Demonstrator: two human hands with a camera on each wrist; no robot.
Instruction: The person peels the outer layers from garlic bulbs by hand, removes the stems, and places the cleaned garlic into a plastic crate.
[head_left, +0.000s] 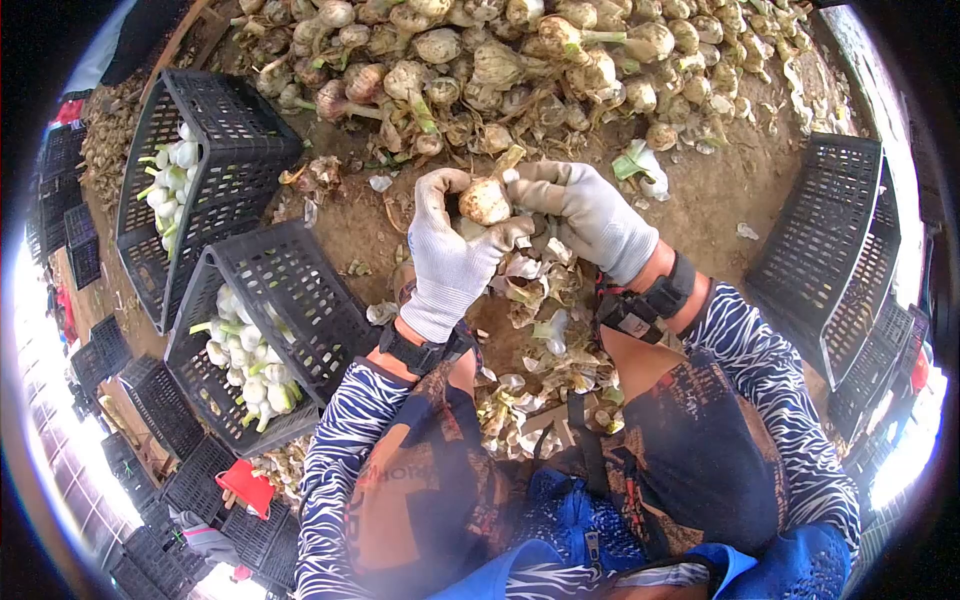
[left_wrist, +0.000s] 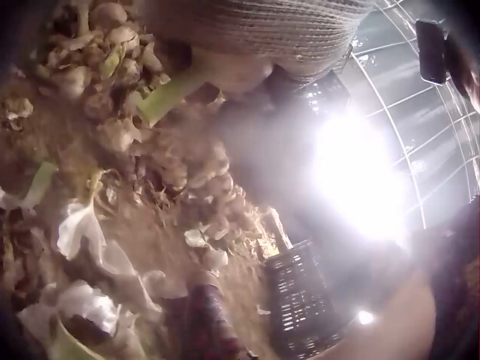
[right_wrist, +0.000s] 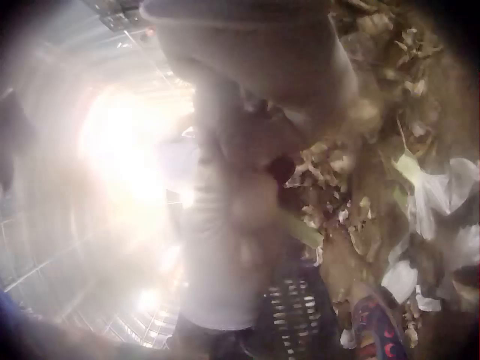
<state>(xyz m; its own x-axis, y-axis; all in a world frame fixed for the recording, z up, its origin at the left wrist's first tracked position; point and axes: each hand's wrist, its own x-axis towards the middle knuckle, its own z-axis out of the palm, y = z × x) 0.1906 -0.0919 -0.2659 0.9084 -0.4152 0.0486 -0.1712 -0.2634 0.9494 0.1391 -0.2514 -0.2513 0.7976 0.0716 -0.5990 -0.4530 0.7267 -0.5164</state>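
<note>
In the head view a garlic bulb (head_left: 485, 201) with brownish, soil-marked skin sits in the gloved left hand (head_left: 452, 255), whose fingers and thumb curl round it. Its cut stem points up and to the right. Close on its right side, the gloved right hand (head_left: 590, 215) has bent fingers, with thumb and fingertips at the stem and the bulb's edge. A green stem (left_wrist: 161, 97) sticks out below the left glove (left_wrist: 262, 37) in the left wrist view. The right wrist view is hazy, with the right glove (right_wrist: 255, 60) across the top.
A heap of unpeeled garlic (head_left: 500, 70) lies beyond the hands. Two black crates, one upper (head_left: 240, 120) and one lower (head_left: 300, 290), hold white bulbs at the left. More black crates (head_left: 815, 240) stand at the right. Loose peelings (head_left: 545, 330) cover the ground between the legs.
</note>
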